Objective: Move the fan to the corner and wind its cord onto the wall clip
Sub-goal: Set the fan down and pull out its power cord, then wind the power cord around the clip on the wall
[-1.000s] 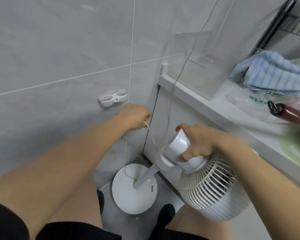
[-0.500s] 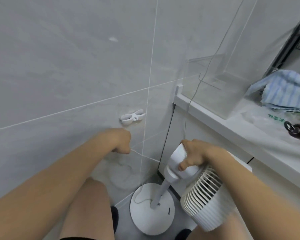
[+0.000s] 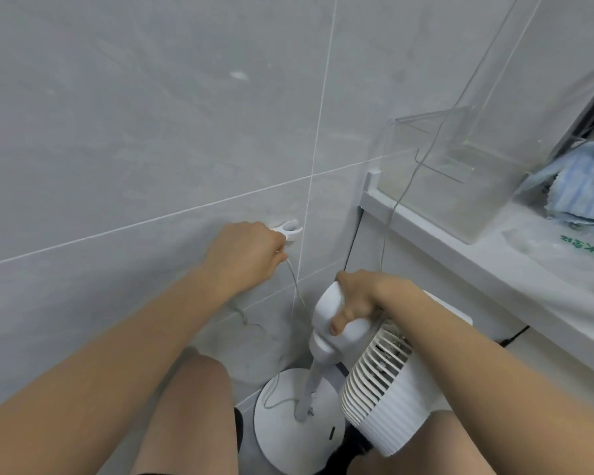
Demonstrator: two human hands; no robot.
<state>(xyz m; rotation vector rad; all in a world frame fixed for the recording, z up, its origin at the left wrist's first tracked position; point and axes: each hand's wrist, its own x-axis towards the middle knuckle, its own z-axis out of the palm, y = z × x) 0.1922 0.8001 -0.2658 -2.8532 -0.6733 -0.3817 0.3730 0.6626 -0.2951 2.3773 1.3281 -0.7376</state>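
A white pedestal fan (image 3: 384,389) stands in the corner, its round base (image 3: 288,437) on the floor between my feet. My right hand (image 3: 360,296) grips the fan's white motor housing from above. My left hand (image 3: 246,255) pinches the thin white cord (image 3: 297,289) right at the white wall clip (image 3: 290,228), covering the clip's left part. From my fingers the cord drops and loops onto the base. Another stretch of cord (image 3: 396,200) rises along the cabinet and past the clear box.
A white counter (image 3: 494,269) juts out on the right over a white cabinet. On it stand a clear acrylic box (image 3: 460,166), a blue striped towel (image 3: 580,186) and a plastic bag (image 3: 576,245). Grey tiled walls meet at the corner. My knees flank the fan base.
My left hand has risen with the cord from below the clip up to the clip itself. The right hand keeps its hold on the fan. My head has tilted upward.
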